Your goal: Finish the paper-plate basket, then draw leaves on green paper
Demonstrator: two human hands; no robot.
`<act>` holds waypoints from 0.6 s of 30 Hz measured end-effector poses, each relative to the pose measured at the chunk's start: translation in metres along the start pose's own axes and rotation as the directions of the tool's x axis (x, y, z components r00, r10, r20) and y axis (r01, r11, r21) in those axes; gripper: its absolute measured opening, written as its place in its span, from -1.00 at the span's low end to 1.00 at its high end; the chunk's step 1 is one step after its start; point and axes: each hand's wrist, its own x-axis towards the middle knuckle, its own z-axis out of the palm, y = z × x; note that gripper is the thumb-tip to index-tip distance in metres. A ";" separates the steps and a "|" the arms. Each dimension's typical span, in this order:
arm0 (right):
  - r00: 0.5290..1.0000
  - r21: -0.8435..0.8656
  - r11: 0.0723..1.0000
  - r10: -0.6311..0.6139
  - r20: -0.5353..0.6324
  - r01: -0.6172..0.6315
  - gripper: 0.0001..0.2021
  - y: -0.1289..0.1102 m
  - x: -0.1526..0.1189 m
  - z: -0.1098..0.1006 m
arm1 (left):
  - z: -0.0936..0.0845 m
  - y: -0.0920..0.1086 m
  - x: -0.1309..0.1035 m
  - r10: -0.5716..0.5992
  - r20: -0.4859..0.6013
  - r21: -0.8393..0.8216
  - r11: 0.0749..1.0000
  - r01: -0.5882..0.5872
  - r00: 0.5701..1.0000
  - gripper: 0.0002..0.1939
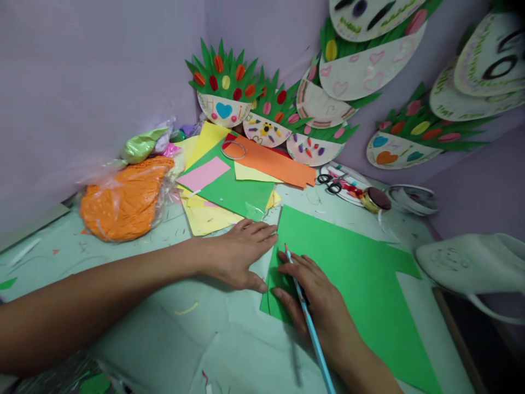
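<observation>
A large sheet of green paper [356, 262] with a notch cut from its right side lies on the pale green table. My left hand [240, 254] rests flat, palm down, its fingertips and thumb at the sheet's left edge. Over the left part of the sheet is my right hand [314, 301], fingers bent, with a light blue pencil [315, 337] held in it. The pencil's sharpened tip points away from me, and its long end slants down toward the bottom of the view. A thin curved line shows near the sheet's lower left corner.
Behind my left hand, coloured paper pieces [241, 191] lie in a pile. An orange bundle in plastic [125, 200] sits at left. Black-handled scissors [330, 183] and a roll of tape [375, 200] stand back right. Paper flower baskets [225, 106] hang on the wall. A white bag [471, 262] is at right.
</observation>
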 end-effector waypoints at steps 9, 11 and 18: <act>1.000 -0.030 1.000 0.003 -0.017 -0.004 -0.77 -0.002 0.001 0.001 | -0.001 0.000 0.002 0.002 0.007 0.006 1.000 -0.002 1.000 -0.08; 1.000 -0.031 1.000 0.000 -0.017 -0.001 -0.77 -0.002 0.001 0.002 | 0.000 0.000 0.001 0.002 0.002 0.010 1.000 -0.002 1.000 -0.08; 0.999 -0.044 0.999 0.023 -0.027 -0.025 -0.76 -0.005 0.002 0.003 | 0.002 -0.001 0.002 0.015 -0.029 0.008 1.000 -0.015 0.999 -0.09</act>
